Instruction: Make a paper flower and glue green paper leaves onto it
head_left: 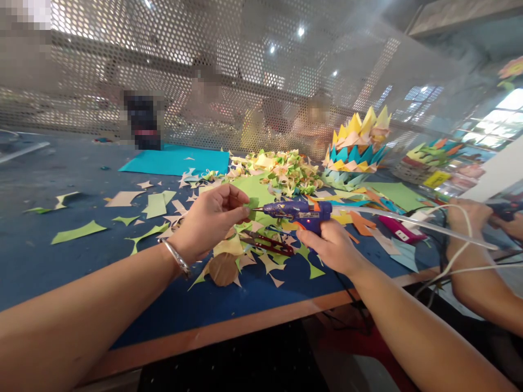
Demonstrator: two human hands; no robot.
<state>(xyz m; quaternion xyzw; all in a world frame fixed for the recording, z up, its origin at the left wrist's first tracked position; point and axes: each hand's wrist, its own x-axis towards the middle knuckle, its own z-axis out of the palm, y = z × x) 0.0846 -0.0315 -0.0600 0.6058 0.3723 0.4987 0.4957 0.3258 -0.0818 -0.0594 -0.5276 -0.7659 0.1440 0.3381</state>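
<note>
My left hand (214,220) pinches a small green piece of paper (254,206) between thumb and fingers. Wrapped round the grip of a blue hot glue gun (296,211) is my right hand (333,245). The gun's metal nozzle points left and meets the edge of the green piece; whether glue is coming out I cannot tell. A long clear glue stick (400,218) sticks out of the back of the gun. Beneath the gun lie dark red scissors (269,243) on paper scraps, with a round brown disc (223,269) close to my left wrist.
A heap of small cut paper pieces (281,169) stands behind my hands. To its right is a tiered paper stack (357,152) in yellow, pink and blue. A blue sheet (175,160) lies at the back. A pink power strip (402,230), white cables and a co-worker's arm (469,256) are at right.
</note>
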